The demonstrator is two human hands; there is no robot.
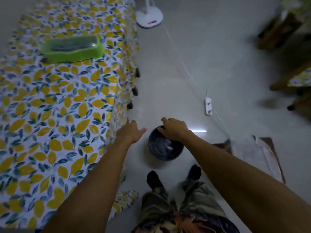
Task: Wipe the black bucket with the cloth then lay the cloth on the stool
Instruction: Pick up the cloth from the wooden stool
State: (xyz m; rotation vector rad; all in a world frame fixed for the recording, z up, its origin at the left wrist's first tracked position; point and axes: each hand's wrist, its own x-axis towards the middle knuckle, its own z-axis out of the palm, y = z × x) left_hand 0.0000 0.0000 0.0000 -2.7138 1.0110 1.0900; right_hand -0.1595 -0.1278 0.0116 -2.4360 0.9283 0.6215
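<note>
The black bucket [164, 148] stands upright on the grey floor just ahead of my feet. My right hand [174, 128] is curled over its far right rim and grips it. My left hand [132, 132] hovers to the left of the bucket with its fingers spread and nothing in it, close to the hanging edge of the tablecloth. A pale cloth [252, 153] lies spread on a brown stool [276, 153] to the right of the bucket, a little apart from my right forearm.
A table under a lemon-print cloth [58, 106] fills the left, with a green tray [72, 49] on it. A white fan base [149, 16] stands far ahead. A white power strip [208, 105] and its cables cross the floor. Wooden chairs [286, 47] stand at the right.
</note>
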